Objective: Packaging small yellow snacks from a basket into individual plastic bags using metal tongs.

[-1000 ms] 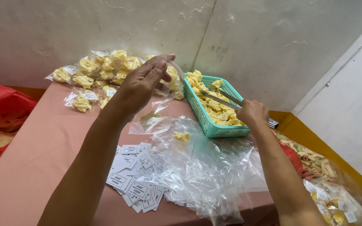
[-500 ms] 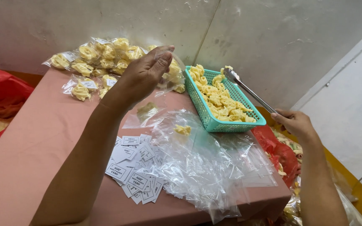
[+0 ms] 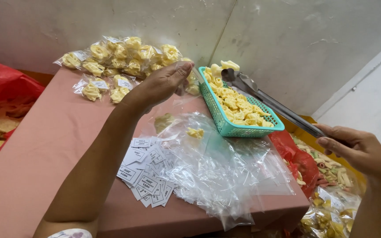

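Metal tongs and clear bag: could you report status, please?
Right hand grips metal tongs clamping yellow crackers. Left hand holds clear plastic bag. Nothing between.

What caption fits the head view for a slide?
Left hand holds open a clear bag while right hand lifts yellow snack with metal tongs over teal basket.

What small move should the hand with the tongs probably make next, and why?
Probably carry the tongs leftward to the clear bag that the left hand holds up, since they grip a yellow cracker above the basket, apart from the bag's mouth.
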